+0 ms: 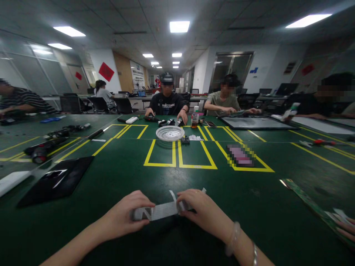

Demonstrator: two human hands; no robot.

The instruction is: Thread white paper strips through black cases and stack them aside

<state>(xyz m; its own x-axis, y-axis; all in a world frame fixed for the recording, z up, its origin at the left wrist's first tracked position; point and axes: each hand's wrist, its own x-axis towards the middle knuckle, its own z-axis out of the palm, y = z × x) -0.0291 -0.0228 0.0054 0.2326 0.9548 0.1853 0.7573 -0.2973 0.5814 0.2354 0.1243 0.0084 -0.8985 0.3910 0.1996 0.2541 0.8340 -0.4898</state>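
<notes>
My left hand (126,214) and my right hand (198,210) both grip a flat white ribbon-like strip (162,210) stretched between them, just above the green table (155,181) near its front edge. The left fingers curl over the strip's left end, which bears dark markings. The right fingers pinch its right end, where short white tabs stick up. A bracelet sits on my right wrist.
A black panel (57,180) lies to the left. A white fan grille (170,133) sits in yellow-taped boxes mid-table. A green strip (307,201) runs at the right, beside another person's fingers (346,227). Several people sit across, with tools and a large dark panel (253,123).
</notes>
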